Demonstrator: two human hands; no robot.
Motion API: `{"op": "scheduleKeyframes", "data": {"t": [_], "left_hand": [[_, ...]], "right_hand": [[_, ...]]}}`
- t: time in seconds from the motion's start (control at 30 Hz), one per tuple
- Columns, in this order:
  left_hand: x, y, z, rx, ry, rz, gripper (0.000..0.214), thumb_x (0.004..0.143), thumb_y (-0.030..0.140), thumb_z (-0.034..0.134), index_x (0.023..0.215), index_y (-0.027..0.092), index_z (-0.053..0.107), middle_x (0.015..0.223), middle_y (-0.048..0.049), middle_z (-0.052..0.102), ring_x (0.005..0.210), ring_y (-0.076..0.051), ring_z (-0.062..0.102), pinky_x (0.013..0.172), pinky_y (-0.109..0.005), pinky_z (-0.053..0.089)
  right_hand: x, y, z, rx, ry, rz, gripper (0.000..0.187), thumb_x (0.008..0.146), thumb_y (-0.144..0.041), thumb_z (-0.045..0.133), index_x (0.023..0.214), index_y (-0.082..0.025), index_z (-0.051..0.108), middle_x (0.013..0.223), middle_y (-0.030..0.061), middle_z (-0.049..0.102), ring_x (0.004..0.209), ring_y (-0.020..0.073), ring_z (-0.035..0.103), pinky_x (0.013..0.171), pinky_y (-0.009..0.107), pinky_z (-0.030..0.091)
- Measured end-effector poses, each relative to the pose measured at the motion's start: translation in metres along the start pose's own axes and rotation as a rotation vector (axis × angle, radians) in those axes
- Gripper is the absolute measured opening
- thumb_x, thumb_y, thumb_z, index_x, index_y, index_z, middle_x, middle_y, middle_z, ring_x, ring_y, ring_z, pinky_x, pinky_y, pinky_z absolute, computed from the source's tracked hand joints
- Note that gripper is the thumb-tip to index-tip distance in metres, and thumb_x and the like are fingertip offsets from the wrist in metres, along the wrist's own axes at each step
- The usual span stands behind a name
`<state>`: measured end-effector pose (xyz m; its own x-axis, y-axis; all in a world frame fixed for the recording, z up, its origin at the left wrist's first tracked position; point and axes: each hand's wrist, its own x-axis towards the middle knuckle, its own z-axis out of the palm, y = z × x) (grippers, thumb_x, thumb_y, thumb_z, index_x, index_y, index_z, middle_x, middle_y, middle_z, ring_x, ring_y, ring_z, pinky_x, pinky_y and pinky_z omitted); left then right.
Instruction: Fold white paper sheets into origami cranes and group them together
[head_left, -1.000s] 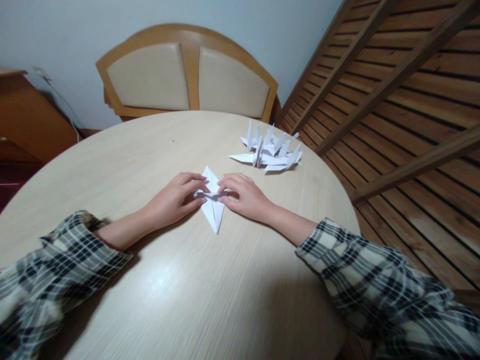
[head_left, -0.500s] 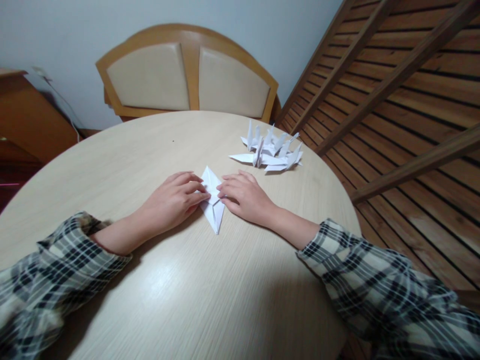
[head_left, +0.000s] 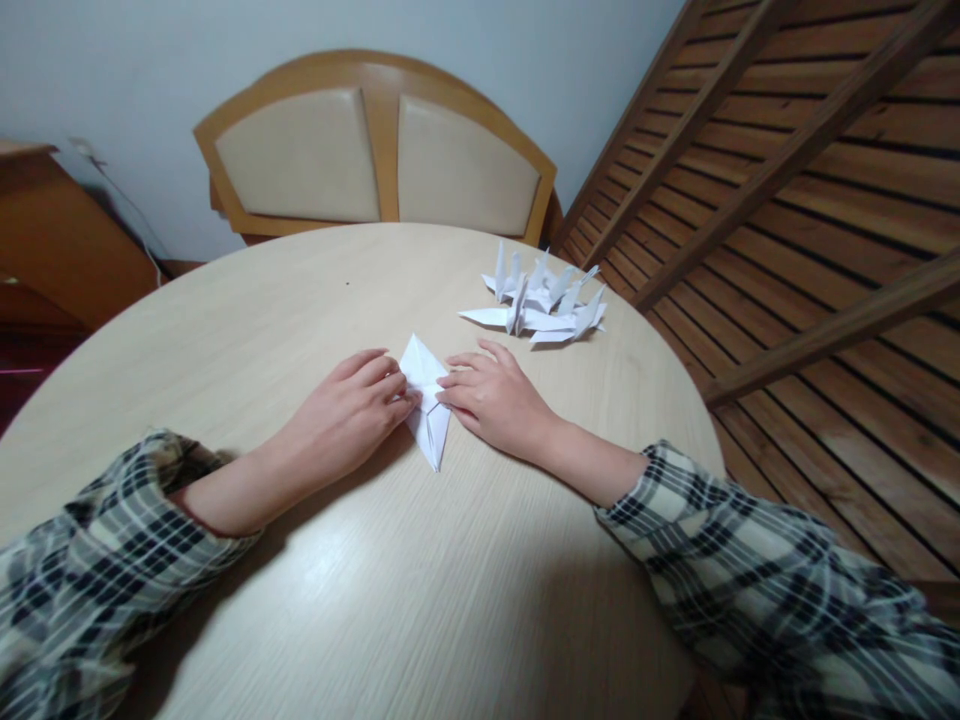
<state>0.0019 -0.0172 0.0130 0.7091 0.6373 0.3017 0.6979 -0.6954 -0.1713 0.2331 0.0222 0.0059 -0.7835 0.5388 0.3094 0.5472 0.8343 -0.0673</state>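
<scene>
A white sheet folded into a narrow diamond, a piece of folded paper (head_left: 424,372), lies flat on the round table, with a split running down its near half. At its left corner my left hand (head_left: 352,405) is closed, thumb and fingertips bunched on the edge. My right hand (head_left: 499,400) has its thumb and index finger on the right edge, while its other fingers are spread a little off the paper. Both side corners are partly hidden under the fingertips. Beyond my right hand stand several white paper cranes (head_left: 517,315) in a cluster.
The pale round table (head_left: 360,590) fills the middle. A chair with a padded back (head_left: 300,155) stands at its far edge. A slatted wooden partition (head_left: 810,200) rises on the right, and a brown cabinet (head_left: 67,240) is at the left.
My left fingers have curled more tightly and shifted slightly at the paper's left edge. My right fingers have spread slightly. The folded paper has barely moved; the cranes stay put.
</scene>
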Motion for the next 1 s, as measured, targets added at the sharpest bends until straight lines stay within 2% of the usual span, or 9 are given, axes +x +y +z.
{"op": "scheduleKeyframes", "data": {"t": [0.23, 0.37, 0.57, 0.8, 1.0], "left_hand": [[0.000, 0.003, -0.001, -0.046, -0.005, -0.023, 0.030, 0.096, 0.013, 0.046, 0.096, 0.019, 0.076, 0.096, -0.0103, 0.075, 0.101, -0.030, 0.066, 0.110, -0.055, 0.041], [-0.001, 0.006, -0.003, -0.055, -0.046, -0.054, 0.031, 0.096, 0.013, 0.045, 0.095, 0.021, 0.075, 0.101, -0.0098, 0.076, 0.104, -0.030, 0.065, 0.109, -0.054, 0.041], [-0.002, 0.012, -0.002, -0.075, -0.053, -0.110, 0.031, 0.099, 0.017, 0.044, 0.103, 0.024, 0.073, 0.103, -0.0082, 0.076, 0.108, -0.029, 0.064, 0.109, -0.053, 0.041], [-0.004, 0.016, -0.001, -0.133, -0.038, -0.155, 0.029, 0.100, 0.020, 0.044, 0.107, 0.024, 0.072, 0.102, -0.0085, 0.076, 0.107, -0.028, 0.065, 0.107, -0.050, 0.041], [-0.003, 0.017, -0.002, -0.134, -0.049, -0.151, 0.033, 0.100, 0.019, 0.040, 0.107, 0.020, 0.072, 0.103, -0.0112, 0.076, 0.103, -0.029, 0.067, 0.101, -0.049, 0.046]], "right_hand": [[0.000, -0.001, 0.002, 0.004, -0.008, 0.007, 0.016, 0.091, -0.012, 0.065, 0.099, -0.019, 0.077, 0.114, 0.0075, 0.078, 0.125, 0.0253, 0.062, 0.120, 0.053, 0.024], [-0.001, -0.005, 0.003, 0.012, -0.014, 0.050, 0.016, 0.095, -0.014, 0.061, 0.098, -0.018, 0.076, 0.114, 0.0086, 0.078, 0.121, 0.0240, 0.064, 0.120, 0.051, 0.026], [0.000, -0.014, 0.003, -0.026, -0.028, 0.085, 0.016, 0.096, -0.017, 0.057, 0.097, -0.016, 0.073, 0.109, 0.0107, 0.078, 0.114, 0.0239, 0.068, 0.120, 0.048, 0.027], [0.001, -0.015, 0.002, -0.026, -0.068, 0.096, 0.016, 0.096, -0.015, 0.055, 0.099, -0.014, 0.071, 0.114, 0.0136, 0.076, 0.115, 0.0248, 0.067, 0.120, 0.049, 0.028], [-0.001, -0.015, 0.006, -0.023, -0.030, 0.068, 0.020, 0.098, -0.015, 0.051, 0.105, -0.013, 0.070, 0.114, 0.0139, 0.076, 0.114, 0.0239, 0.068, 0.118, 0.046, 0.033]]}}
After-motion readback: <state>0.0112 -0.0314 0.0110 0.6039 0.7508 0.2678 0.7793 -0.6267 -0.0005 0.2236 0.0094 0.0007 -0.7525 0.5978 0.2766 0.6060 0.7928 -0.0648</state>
